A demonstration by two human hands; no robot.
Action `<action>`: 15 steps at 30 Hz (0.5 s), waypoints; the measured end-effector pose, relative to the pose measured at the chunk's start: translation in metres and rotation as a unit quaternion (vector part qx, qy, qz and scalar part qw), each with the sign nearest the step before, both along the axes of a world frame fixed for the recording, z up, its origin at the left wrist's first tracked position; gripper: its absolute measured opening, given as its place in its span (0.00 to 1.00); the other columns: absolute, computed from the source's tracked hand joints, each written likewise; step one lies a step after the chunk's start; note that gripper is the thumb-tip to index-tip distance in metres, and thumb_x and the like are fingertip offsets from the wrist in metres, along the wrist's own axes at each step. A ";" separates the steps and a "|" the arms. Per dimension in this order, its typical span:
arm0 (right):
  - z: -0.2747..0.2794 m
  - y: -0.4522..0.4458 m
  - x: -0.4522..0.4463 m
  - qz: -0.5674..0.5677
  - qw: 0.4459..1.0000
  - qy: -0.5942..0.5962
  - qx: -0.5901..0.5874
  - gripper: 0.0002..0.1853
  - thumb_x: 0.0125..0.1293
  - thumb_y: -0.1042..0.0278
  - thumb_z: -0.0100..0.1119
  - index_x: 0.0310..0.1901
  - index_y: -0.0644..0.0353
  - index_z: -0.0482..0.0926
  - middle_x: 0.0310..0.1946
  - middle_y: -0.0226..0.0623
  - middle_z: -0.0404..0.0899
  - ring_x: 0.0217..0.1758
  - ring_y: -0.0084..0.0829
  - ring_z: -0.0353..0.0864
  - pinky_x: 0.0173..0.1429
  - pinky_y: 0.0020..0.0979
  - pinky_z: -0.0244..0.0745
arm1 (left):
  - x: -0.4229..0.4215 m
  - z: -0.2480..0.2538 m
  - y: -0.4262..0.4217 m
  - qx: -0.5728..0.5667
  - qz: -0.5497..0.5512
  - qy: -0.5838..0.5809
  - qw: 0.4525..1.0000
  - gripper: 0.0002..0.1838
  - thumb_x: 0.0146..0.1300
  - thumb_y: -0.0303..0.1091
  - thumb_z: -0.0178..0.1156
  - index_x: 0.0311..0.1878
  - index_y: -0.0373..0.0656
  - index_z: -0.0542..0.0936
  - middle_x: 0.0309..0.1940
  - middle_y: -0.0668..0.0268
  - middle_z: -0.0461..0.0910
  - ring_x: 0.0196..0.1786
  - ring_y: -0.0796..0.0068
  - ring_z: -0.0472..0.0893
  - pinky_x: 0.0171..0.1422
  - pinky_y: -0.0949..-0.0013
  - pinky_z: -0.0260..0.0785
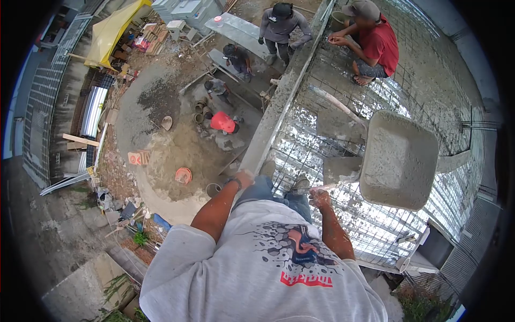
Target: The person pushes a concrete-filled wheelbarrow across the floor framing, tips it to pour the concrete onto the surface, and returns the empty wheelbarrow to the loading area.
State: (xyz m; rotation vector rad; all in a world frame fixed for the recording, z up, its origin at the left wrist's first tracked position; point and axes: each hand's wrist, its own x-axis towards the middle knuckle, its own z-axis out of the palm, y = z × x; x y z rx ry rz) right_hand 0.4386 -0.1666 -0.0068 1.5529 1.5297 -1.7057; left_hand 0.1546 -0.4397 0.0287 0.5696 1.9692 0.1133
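At the right stands a wheelbarrow [399,161], its grey tray coated with wet-looking cement. One of its handles [343,107] reaches up and left over the rebar mesh. The other handle runs towards my right hand [321,198], whose fingers are closed around its end. My left hand [245,178] is beside my knee, near the edge of the concrete wall [268,129]; it is blurred and its fingers do not show clearly. Just left of my left wrist appears a round bucket [213,189], partly hidden by my forearm. Whether my hand touches it I cannot tell.
Rebar mesh [289,155] over shiny decking lies under my feet. A person in a red shirt [381,48] squats on it. Below the wall, several people work near stacked buckets [200,107], a sand pile [166,150] and an orange bucket [183,175].
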 end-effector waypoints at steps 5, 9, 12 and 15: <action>-0.011 -0.003 0.005 -0.014 0.999 0.034 -0.016 0.23 0.58 0.50 0.67 0.39 0.66 0.77 0.29 0.40 0.82 0.23 0.29 0.81 0.22 0.28 0.74 | -0.005 0.019 0.003 -0.008 0.040 -0.017 0.999 0.25 0.49 0.48 0.68 0.50 0.48 0.77 0.53 0.55 0.75 0.57 0.60 0.75 0.61 0.63 0.67; -0.016 -0.007 0.004 -0.001 1.000 0.004 0.000 0.24 0.57 0.48 0.68 0.40 0.64 0.76 0.28 0.40 0.82 0.22 0.29 0.80 0.21 0.27 0.72 | -0.008 0.024 0.006 -0.006 0.011 -0.016 1.000 0.24 0.49 0.47 0.68 0.49 0.49 0.77 0.53 0.55 0.74 0.56 0.60 0.76 0.60 0.63 0.68; -0.021 -0.008 0.005 -0.005 1.000 0.011 -0.009 0.25 0.56 0.48 0.68 0.41 0.63 0.76 0.28 0.40 0.82 0.22 0.29 0.80 0.20 0.27 0.71 | -0.008 0.018 0.002 0.004 0.029 -0.010 1.000 0.24 0.48 0.48 0.68 0.48 0.49 0.78 0.52 0.55 0.75 0.55 0.61 0.76 0.60 0.63 0.68; -0.019 -0.008 0.005 -0.013 0.999 0.035 -0.011 0.24 0.56 0.48 0.68 0.40 0.63 0.76 0.28 0.39 0.82 0.22 0.29 0.80 0.20 0.27 0.71 | -0.003 -0.001 -0.008 0.018 0.066 0.008 0.998 0.23 0.49 0.49 0.65 0.46 0.49 0.80 0.50 0.58 0.78 0.56 0.59 0.76 0.61 0.62 0.67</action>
